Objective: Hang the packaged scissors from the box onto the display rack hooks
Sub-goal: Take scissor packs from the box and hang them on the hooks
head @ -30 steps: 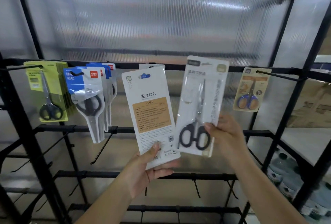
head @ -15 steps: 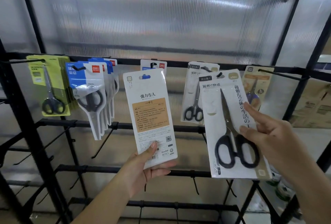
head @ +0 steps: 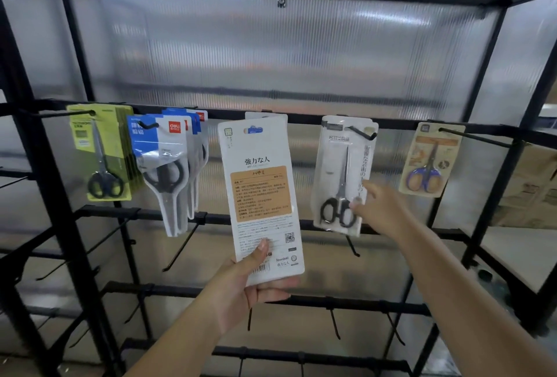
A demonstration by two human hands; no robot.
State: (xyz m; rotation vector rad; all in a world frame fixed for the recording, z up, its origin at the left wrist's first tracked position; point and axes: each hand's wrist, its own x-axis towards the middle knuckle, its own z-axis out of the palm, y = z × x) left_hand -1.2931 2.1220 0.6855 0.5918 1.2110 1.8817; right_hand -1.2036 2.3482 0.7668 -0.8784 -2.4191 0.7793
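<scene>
- We see a black display rack [head: 304, 119] filling the view, with a ribbed translucent panel [head: 271, 54] behind it and rows of hooks on its crossbars.
- We see a cardboard box [head: 533, 186] at the right edge behind the rack; what it holds we cannot tell.
- We hold a white back-facing scissors pack [head: 259, 198] upright in the left hand [head: 247, 289], in front of the rack's middle and not on a hook; a second white card peeks out just behind its top.
- Left grip is clamped on the lower edge of that pack, thumb on the front near the barcode, fingers behind.
- We see a bunch of blue-and-white scissors packs [head: 168, 165] hanging on one hook, several stacked deep.
- We see a clear pack with black-handled scissors [head: 343, 174] hanging on a hook [head: 363, 133] right of centre.
- The right hand [head: 382, 210] reaches to that clear pack's lower right; fingers spread apart, fingertips touching or just beside the pack, blurred, holding nothing.
- We see green scissors packs [head: 101, 150] hanging on the far left hook, several deep.
- We see a small beige pack with blue-handled scissors [head: 429, 159] hanging alone on the right hook.
- Lower hooks [head: 180, 247] carry nothing.
</scene>
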